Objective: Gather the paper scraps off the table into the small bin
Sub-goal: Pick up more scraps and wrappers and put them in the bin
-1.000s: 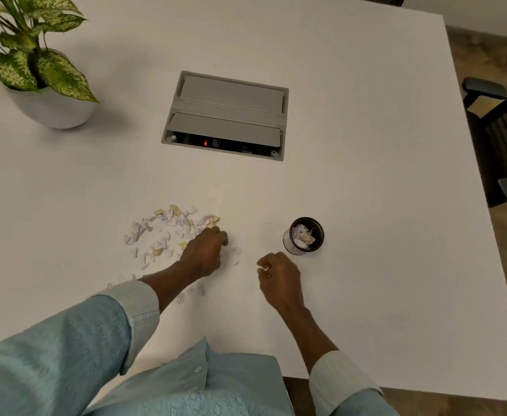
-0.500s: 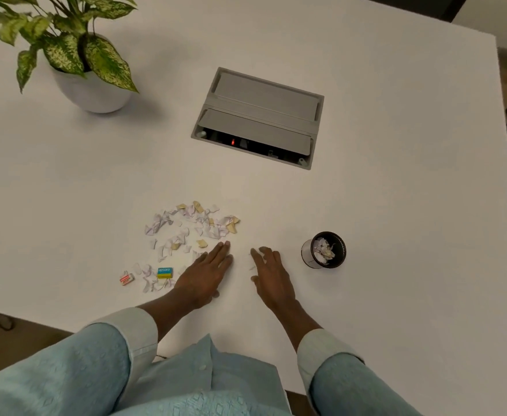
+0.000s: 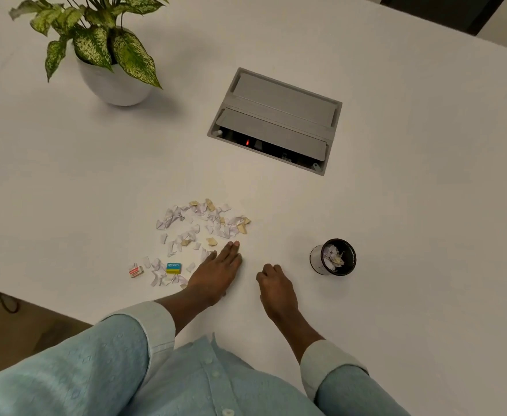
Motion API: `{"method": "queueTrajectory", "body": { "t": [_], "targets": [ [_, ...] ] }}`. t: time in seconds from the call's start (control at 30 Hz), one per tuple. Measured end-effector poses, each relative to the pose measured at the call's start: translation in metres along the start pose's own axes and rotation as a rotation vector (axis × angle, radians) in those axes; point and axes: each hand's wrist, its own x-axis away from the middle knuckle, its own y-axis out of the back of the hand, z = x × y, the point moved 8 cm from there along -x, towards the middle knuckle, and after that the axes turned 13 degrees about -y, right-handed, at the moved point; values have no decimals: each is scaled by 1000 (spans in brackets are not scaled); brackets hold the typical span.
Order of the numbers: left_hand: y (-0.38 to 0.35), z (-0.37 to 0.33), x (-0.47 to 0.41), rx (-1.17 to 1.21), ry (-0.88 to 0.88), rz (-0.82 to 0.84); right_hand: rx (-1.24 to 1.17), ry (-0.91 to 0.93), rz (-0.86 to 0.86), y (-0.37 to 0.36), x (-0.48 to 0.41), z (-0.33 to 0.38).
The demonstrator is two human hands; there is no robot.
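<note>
The white table (image 3: 396, 205) fills nearly all I see. Set into its middle is a grey cable box (image 3: 276, 115), its flap lifted enough to show a small red light inside. At the far left corner stands a potted plant (image 3: 108, 55), green-and-cream leaves over a round white pot.

My pale blue sleeves (image 3: 66, 367) come up from the near edge. My left hand (image 3: 216, 271) lies flat, palm down, fingers (image 3: 232, 247) stretched straight and close together, holding nothing; the tips sit at the near right edge of the paper scraps (image 3: 201, 223), and the heel of the hand touches a few loose bits. My right hand (image 3: 273, 280) rests just beside it, well short of the bin, knuckles up with its fingers curled under. Whether anything is pinched inside that curl I cannot tell.

The scraps are spread loosely on the table ahead and left of my left hand, mostly white with a few tan pieces, thinning into a smaller trail toward the near edge.

The small bin (image 3: 333, 257) stands upright to the right of my right hand, a dark round cup with some white and tan scraps already inside.

Among the near trail of scraps lie a blue-and-yellow eraser (image 3: 173, 268) and, further left, a small red-and-white eraser (image 3: 136, 271).
</note>
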Motion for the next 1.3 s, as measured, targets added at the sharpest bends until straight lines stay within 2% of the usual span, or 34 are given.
{"method": "queueTrajectory", "body": {
  "t": [0.13, 0.3, 0.37, 0.43, 0.7, 0.8, 0.97, 1.07, 1.17, 1.3],
  "targets": [
    [2, 0, -1, -22, 2, 16, -217, -150, -88, 19, 10, -24],
    [3, -1, -2, -42, 2, 34, -625, -349, -472, 93, 29, -81],
    [3, -1, -1, -46, -2, 43, -683, -448, -595, 118, 35, -110],
    [2, -2, 0, -51, -5, 46, -676, -524, -636, 132, 36, -133],
    [2, -1, -3, -51, -6, 20, -579, -596, -559, 130, 27, -161],
    [3, 0, -2, -65, -9, 24, -610, -596, -597, 127, 32, -156],
    [2, 2, 1, -48, -36, 5, -743, -391, -672, 131, 35, -110],
    [1, 4, 4, -27, -69, 6, -761, -277, -617, 123, 26, -74],
    [6, 9, 4, 34, -88, -11, -757, -254, -522, 111, 13, -47],
    [30, 19, 4, 95, -110, -147, -696, -250, -378, 93, -8, -24]
  ]
}}
